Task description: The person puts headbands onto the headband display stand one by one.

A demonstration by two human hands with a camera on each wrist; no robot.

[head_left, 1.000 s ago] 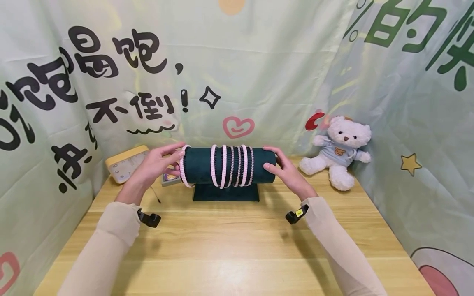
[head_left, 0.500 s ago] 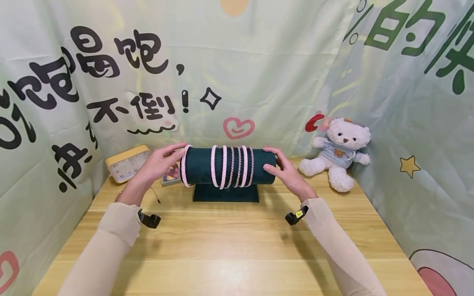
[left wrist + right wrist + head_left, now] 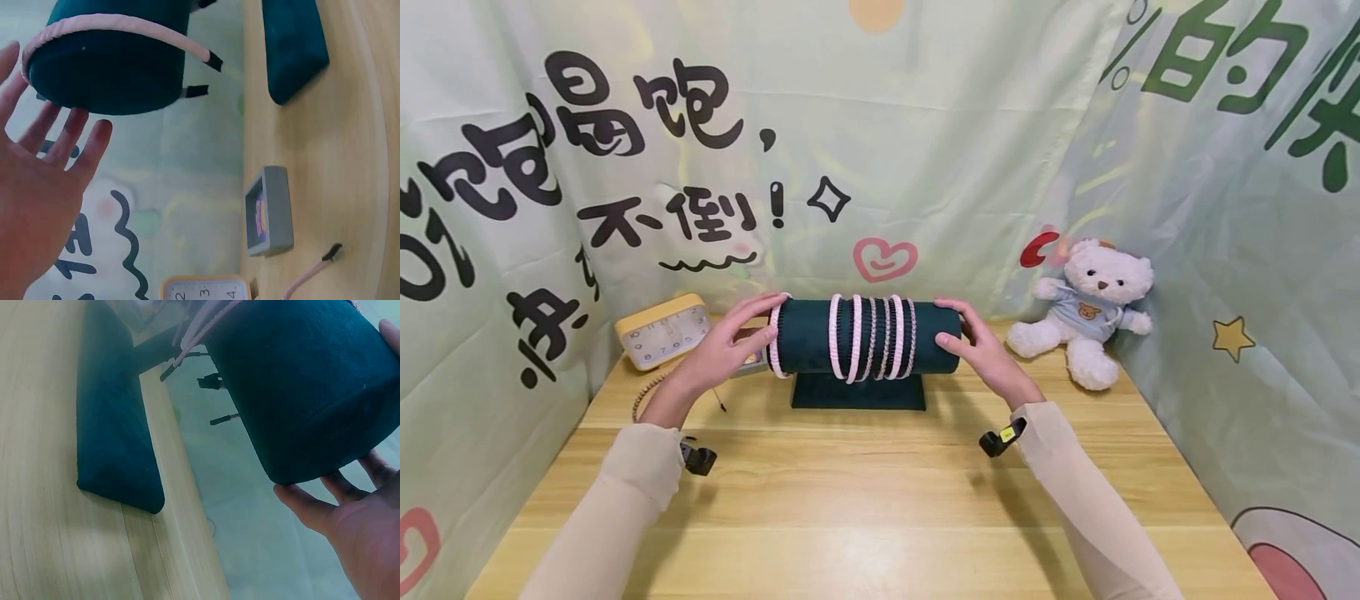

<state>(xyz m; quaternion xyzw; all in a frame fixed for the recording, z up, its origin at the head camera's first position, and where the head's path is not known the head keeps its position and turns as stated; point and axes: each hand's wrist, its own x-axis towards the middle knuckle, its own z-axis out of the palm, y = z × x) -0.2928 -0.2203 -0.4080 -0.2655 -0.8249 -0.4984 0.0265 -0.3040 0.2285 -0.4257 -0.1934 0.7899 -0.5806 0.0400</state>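
A dark green velvet headband stand (image 3: 807, 337), a horizontal roll on a flat base, stands mid-table with several pink and braided headbands around it. At its left end, a pink padded headband (image 3: 776, 342) circles the roll. My left hand (image 3: 730, 350) touches this headband and the roll's end, its fingers extended and spread in the left wrist view. The headband's black tips (image 3: 214, 61) stick out below the roll. With thumb in front and index finger over the top, my right hand (image 3: 983, 350) holds the roll's right end; its other fingers rest against the end face (image 3: 350, 437).
A yellow clock (image 3: 662, 333) and a small grey box (image 3: 278, 212) stand left of the stand. Behind my left wrist lies a braided headband (image 3: 646, 396). A white teddy bear (image 3: 1097, 308) sits at the back right, before the printed curtain (image 3: 970, 167).
My left hand has moved forward and slightly right, its thumb and index finger now spread wider over the roll's end. The left headband sits almost where it was. My right hand stays put.
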